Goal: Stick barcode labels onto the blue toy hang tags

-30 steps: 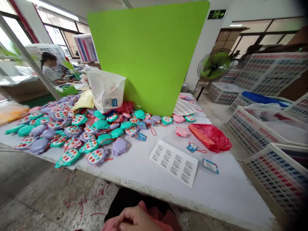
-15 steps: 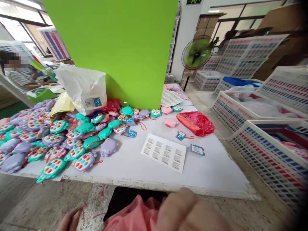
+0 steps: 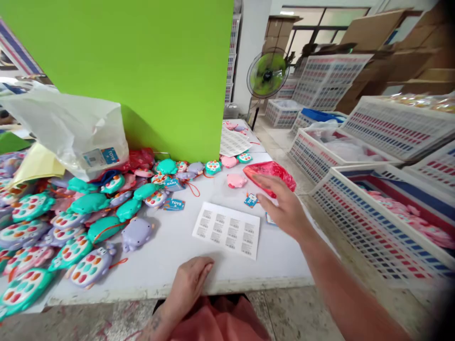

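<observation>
Above the right part of the white table (image 3: 291, 265), the right hand (image 3: 285, 208) reaches forward, its thumb parted from its outstretched fingers and nothing visible in its grasp. Its fingers overlap the near edge of the red plastic bag (image 3: 280, 173); whether they touch it, I cannot tell. Just left of the thumb tip lies a blue TOYS tag (image 3: 250, 201), while a second tag (image 3: 270, 219) shows partly from behind the same hand, below the thumb. A pink toy (image 3: 236, 180) sits just left of the fingertips. The left hand (image 3: 193, 278) is at the table's near edge, fingers curled in; I cannot tell if they enclose anything. Between the two hands, beyond the left and to the left of the right, a label sheet (image 3: 227, 229) lies flat. Beyond the left hand and to its left rests a purple toy (image 3: 137, 234), with the heap of toys (image 3: 90, 203) farther left. Beyond both hands stands a green panel (image 3: 152, 71); right of the right forearm is a white crate (image 3: 359, 227) holding pink items.
</observation>
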`<state>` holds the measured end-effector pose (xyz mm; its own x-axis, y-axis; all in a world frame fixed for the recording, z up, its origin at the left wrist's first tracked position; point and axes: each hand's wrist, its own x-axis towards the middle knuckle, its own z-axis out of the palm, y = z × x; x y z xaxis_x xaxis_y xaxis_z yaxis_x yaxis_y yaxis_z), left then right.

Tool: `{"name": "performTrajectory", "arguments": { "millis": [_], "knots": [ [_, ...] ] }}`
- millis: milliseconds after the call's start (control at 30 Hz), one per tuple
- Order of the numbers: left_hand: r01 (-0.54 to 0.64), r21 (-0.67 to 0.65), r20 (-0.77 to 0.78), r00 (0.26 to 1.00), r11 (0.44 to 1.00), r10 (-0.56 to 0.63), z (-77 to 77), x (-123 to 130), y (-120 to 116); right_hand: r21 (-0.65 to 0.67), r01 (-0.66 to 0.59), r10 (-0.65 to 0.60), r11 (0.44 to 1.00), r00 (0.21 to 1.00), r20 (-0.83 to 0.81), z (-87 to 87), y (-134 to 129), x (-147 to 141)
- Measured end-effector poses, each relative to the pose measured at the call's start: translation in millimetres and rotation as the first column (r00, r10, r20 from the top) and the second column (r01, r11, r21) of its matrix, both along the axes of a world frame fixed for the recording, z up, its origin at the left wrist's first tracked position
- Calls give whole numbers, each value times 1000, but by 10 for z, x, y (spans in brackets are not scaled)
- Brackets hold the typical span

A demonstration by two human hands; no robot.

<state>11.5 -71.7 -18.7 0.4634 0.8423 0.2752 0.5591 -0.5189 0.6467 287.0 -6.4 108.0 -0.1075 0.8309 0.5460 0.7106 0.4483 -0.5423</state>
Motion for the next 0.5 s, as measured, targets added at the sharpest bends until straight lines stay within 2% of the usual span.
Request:
{"name": "performTrajectory", "arguments": {
  "millis": [67,100,200,300,400,500],
  "knots": [
    [-28,-99,26,999,995,30,-71,-21,18,-107,266,-243,958,952,187,-340,541,286],
    [-39,-138,38,998,990,44,-86,-24,26,-168,358,-298,918,906,301,-508,769,416],
    [-44,-225,71,996,973,61,-72,-11,43,-277,527,-331,804,782,529,-907,1207,691],
    [-39,-281,86,994,959,65,-62,-1,49,-354,583,-315,731,749,583,-1124,1343,813],
    [-29,-263,93,994,964,55,-103,-2,58,-403,530,-317,746,815,486,-1208,1363,909],
    [-8,-205,118,992,979,32,-145,-2,83,-391,504,-357,770,849,389,-1164,1369,1068]
  ]
}}
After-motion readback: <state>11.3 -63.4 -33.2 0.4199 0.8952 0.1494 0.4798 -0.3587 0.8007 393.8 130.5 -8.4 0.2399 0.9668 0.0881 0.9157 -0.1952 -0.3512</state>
